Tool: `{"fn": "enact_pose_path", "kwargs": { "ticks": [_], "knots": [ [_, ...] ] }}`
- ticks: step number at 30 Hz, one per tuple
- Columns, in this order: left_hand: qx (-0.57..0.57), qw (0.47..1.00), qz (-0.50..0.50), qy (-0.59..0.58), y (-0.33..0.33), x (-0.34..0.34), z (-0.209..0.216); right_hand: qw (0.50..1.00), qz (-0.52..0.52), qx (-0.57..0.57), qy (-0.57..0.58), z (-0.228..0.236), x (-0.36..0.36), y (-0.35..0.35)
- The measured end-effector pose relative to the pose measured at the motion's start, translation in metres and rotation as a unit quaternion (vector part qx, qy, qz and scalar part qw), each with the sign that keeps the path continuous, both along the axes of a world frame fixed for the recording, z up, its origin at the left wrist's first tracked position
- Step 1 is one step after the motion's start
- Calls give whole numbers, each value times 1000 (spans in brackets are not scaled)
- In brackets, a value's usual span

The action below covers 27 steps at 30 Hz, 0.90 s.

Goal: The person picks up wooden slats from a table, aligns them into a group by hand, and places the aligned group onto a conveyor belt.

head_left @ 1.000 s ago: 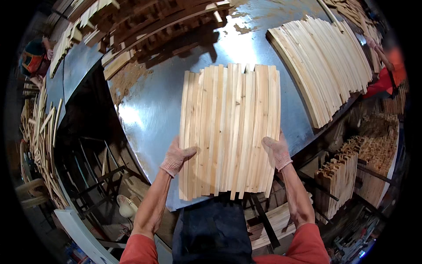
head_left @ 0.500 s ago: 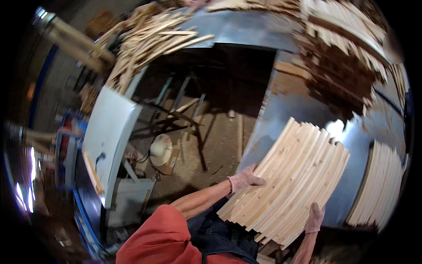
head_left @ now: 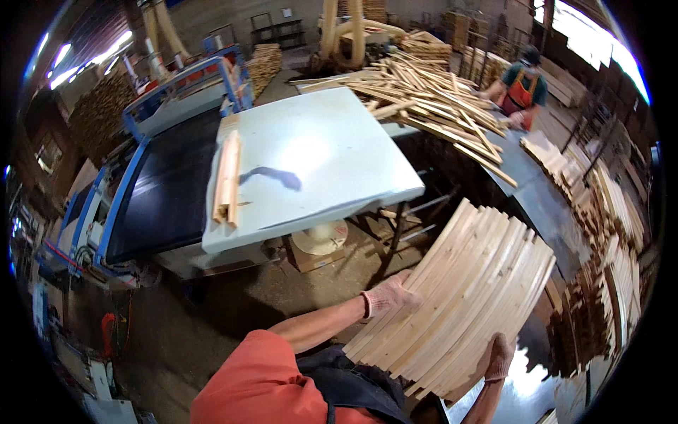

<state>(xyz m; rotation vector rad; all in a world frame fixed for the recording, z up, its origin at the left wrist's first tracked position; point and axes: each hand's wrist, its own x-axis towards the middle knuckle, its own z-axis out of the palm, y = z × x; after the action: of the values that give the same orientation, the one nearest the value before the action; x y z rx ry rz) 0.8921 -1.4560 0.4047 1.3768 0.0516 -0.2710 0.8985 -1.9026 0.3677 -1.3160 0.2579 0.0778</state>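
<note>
While a blue-framed machine (head_left: 187, 126) occupies the left of a crowded workshop, its wide black belt (head_left: 166, 194) lies just beside a pale bench (head_left: 339, 148), where a few wooden pieces (head_left: 227, 177) rest lengthwise along the near-left edge. A dark smudge (head_left: 272, 175) marks the benchtop to their right. Below, a red sleeve (head_left: 254, 374) covers the person's left upper arm, and beneath the bench a white dome (head_left: 321, 238) sits by a brown box (head_left: 316, 261). A dark apron (head_left: 360, 381) shows at the lower edge.

Right of centre, the left hand (head_left: 390, 295), in a pale knit glove, grips one long side of a bundle (head_left: 459, 297) of light wood strips, lined up side by side with uneven ends. The bundle is held at a slant in front of the person, between both hands. Behind it, a loose pile (head_left: 438, 99) of sticks lies in a jumble. The right hand (head_left: 500, 355), also gloved, clasps the opposite side near the lower corner, thumb up; fingers under the wood are hidden.

Farther right, a co-worker (head_left: 524, 88) in a red apron stands beside the pile. A metal bench (head_left: 558, 212) curves down the right side, bearing stacks (head_left: 593, 304) of wood.
</note>
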Motion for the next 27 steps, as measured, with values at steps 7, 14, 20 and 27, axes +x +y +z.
{"fn": "enact_pose_path", "kwargs": {
  "ticks": [7,14,20,27],
  "knots": [
    [-60,987,149,17,209,-56,30,977,184,79,-75,47,91,258],
    [70,953,288,54,341,-69,13,917,382,98,-52,78,182,452],
    [9,932,351,93,431,-33,48,903,419,-43,88,103,251,590],
    [378,832,338,227,542,35,30,897,438,-8,63,62,334,707]
  ]
}}
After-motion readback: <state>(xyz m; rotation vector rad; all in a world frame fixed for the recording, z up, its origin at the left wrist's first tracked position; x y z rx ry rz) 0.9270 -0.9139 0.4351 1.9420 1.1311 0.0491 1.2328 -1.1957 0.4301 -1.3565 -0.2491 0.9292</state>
